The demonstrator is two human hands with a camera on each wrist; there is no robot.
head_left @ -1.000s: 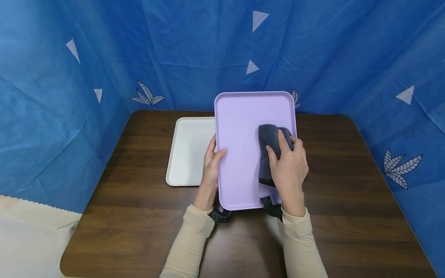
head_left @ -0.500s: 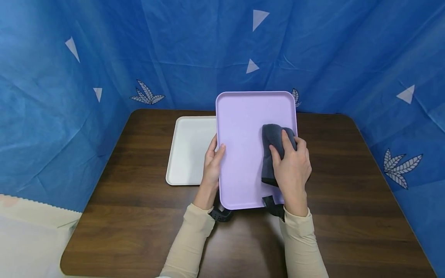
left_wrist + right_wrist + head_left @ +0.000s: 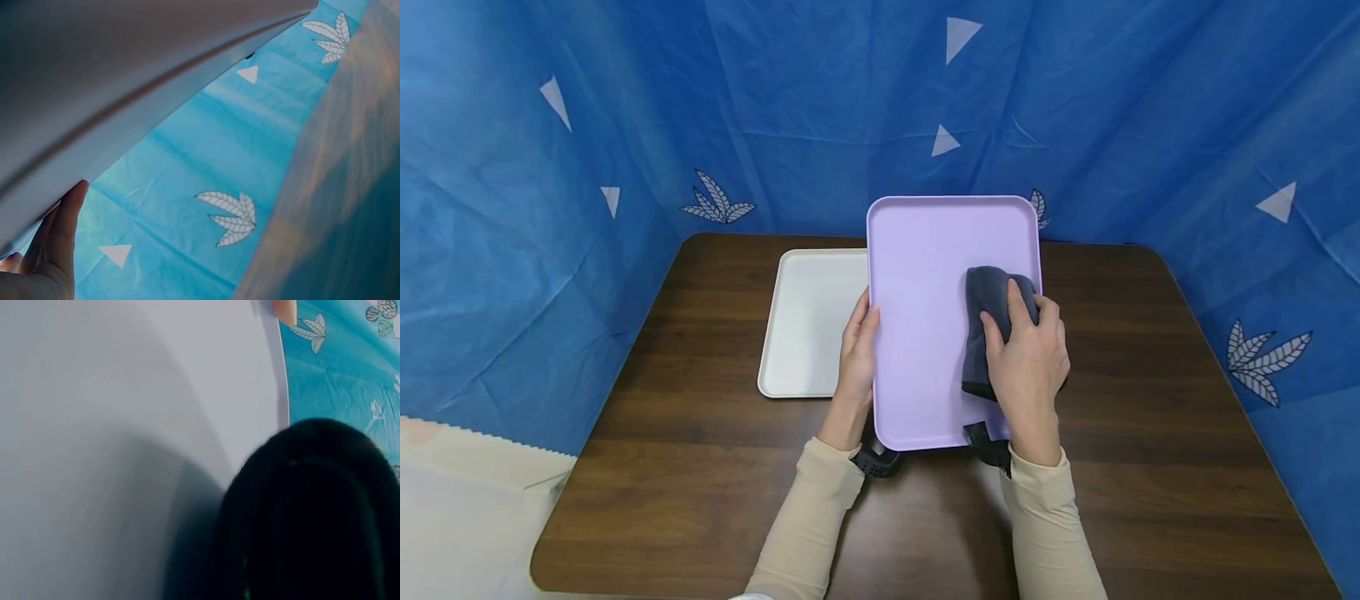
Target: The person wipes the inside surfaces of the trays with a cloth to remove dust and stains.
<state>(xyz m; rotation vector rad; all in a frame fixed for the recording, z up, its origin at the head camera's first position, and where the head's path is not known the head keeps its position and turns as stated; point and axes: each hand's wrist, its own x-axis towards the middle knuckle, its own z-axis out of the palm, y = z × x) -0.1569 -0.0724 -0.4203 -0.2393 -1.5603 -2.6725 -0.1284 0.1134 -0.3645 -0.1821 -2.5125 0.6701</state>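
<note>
A light purple rectangular tray is held up over the table, tilted so its inner face shows in the head view. My left hand grips its left edge, thumb at the rim and fingers behind. The left wrist view has the tray's underside in shadow, with fingers against it. A folded dark grey cloth lies against the right part of the tray's inner face. My right hand holds this cloth, thumb and fingers spread over it. From the right wrist, the cloth looks nearly black beside the pale tray surface.
Behind the purple tray, a white tray lies flat on the brown wooden table, its right part hidden. A blue curtain with white triangles and leaves surrounds the table's back and sides. Both wrists wear black straps.
My right hand and the cloth have shifted slightly right across the tray, then a touch back. The tray has moved a little right, and my left thumb sits closer to its rim.
</note>
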